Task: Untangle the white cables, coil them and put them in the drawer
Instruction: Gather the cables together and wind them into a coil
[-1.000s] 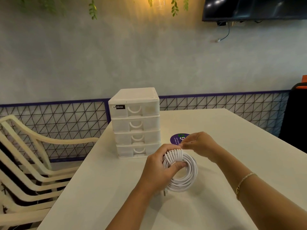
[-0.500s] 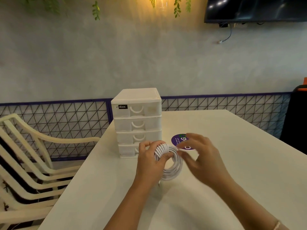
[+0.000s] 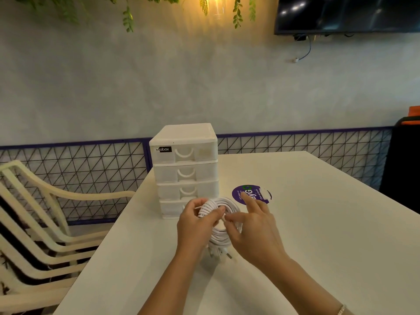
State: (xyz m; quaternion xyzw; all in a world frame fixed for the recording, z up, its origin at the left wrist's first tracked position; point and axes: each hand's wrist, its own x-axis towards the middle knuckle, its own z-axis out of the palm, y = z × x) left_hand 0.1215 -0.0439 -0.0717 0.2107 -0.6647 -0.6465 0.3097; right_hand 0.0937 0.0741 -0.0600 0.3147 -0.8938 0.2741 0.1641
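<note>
A coil of white cable (image 3: 220, 233) stands upright above the white table (image 3: 318, 223), its plug hanging down near the tabletop. My left hand (image 3: 195, 226) grips the coil's upper left side, thumb through the loop. My right hand (image 3: 254, 230) is beside the coil on the right, its thumb and one finger at the cable, the other fingers spread out straight. Just behind the hands stands a white four-drawer box (image 3: 185, 169), all its drawers closed.
A round purple sticker (image 3: 251, 193) lies on the table right of the drawer box. Stacked cream plastic chairs (image 3: 45, 223) stand at the table's left edge. A wire-grid fence runs along the wall behind. A dark object stands at far right.
The coil has moved away from me toward the drawer box and turned more edge-on. My right hand let go of the top of the coil, then came back to its right side.
</note>
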